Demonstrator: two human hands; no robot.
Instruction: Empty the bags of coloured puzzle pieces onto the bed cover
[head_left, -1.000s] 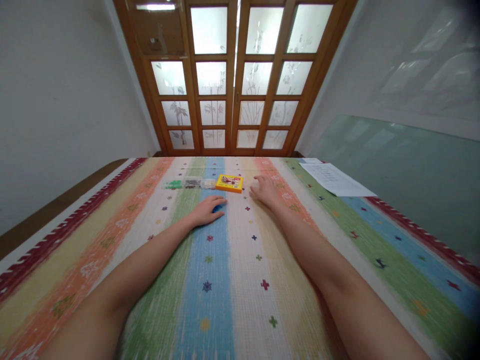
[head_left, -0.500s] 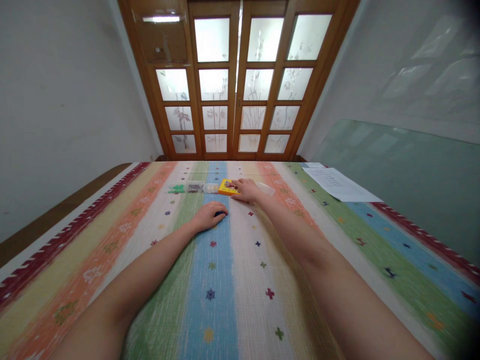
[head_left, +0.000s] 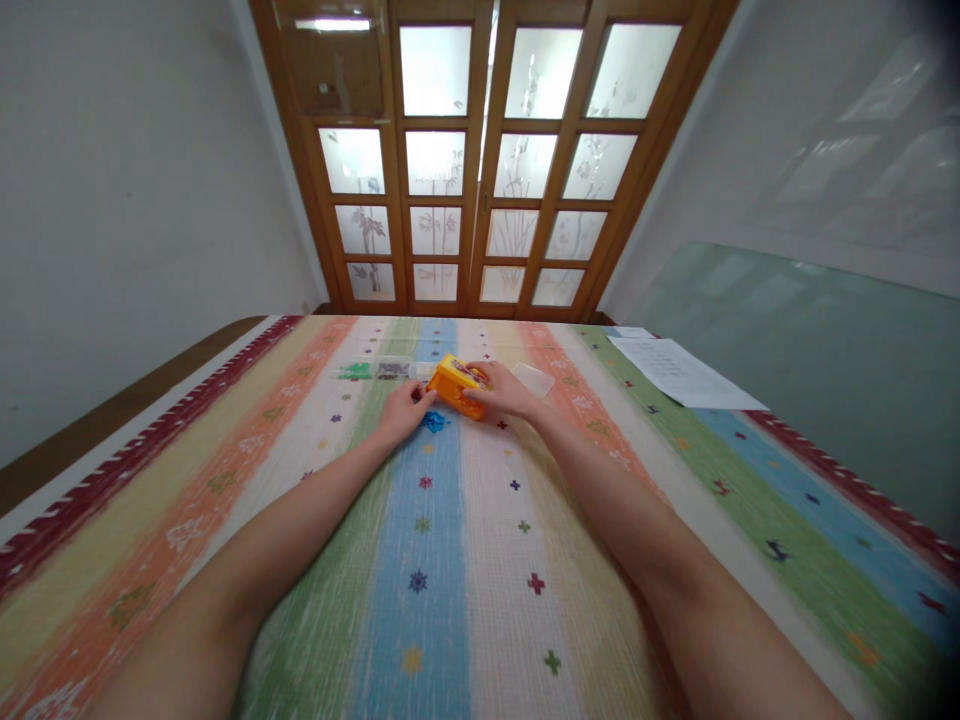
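My right hand [head_left: 499,390] grips a yellow and orange box [head_left: 456,388] from its right side, with the thumb on the near face and the fingers over the top. The box is tilted, its orange side turned towards me. My left hand [head_left: 405,408] is closed at the box's left corner, thumb and finger pinching there; part of the fingertips is hidden. Just below, on the blue stripe of the cloth, lies a small bright blue heap [head_left: 435,422], too small to make out.
Left of the box stand clear containers, one with green pieces [head_left: 355,371] and one with dark pieces [head_left: 393,368]. A translucent lid or tray [head_left: 534,378] lies to the right. Printed paper [head_left: 679,370] rests near the right edge of the striped tablecloth [head_left: 442,620].
My right hand has lifted and tilted the box towards me. My left hand has moved up to the box's left corner, and the blue heap now shows on the cloth.
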